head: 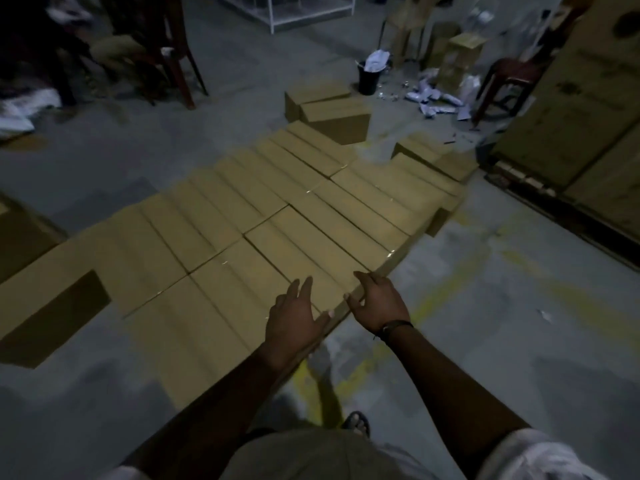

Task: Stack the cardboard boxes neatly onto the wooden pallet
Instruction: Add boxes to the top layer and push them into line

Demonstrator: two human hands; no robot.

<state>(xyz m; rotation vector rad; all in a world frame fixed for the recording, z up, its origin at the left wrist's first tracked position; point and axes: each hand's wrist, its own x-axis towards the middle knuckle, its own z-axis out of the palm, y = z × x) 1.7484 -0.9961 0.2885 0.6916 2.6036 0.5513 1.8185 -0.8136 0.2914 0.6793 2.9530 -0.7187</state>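
One flat layer of cardboard boxes (263, 209) is already laid: long narrow boxes side by side in two bands, running from 6 o'clock up to approx. 1 o'clock. The wooden pallet is hidden under them, so I cannot confirm that the layer sits on it. The rows look tight and level, w/ a gap at the far end near 1 o'clock.

Both hands are at the near right border of the layer, at 6 o'clock. The left hand (294, 320) lies flat on the box tops w/ fingers spread. The right hand (377, 303) has bent fingers on the rim of the edge box (334, 289); if it really grips, I cannot tell. I judge the step as squaring this box into the row.

Left to do, probably: the loose boxes (329, 112) on the floor at 12 o'clock, some more at 1 o'clock, and a bigger carton (52, 306) at 9 o'clock. So first layer nearly done, upper layers not begun.

Around: a black bin (367, 77) and paper litter (436, 98) at 1 o'clock, a red stool (505, 81) and tall stacked cartons (588, 98) at 2 o'clock, dark chairs (173, 46) at 11 o'clock. The litter and stool narrow the way to the far boxes.
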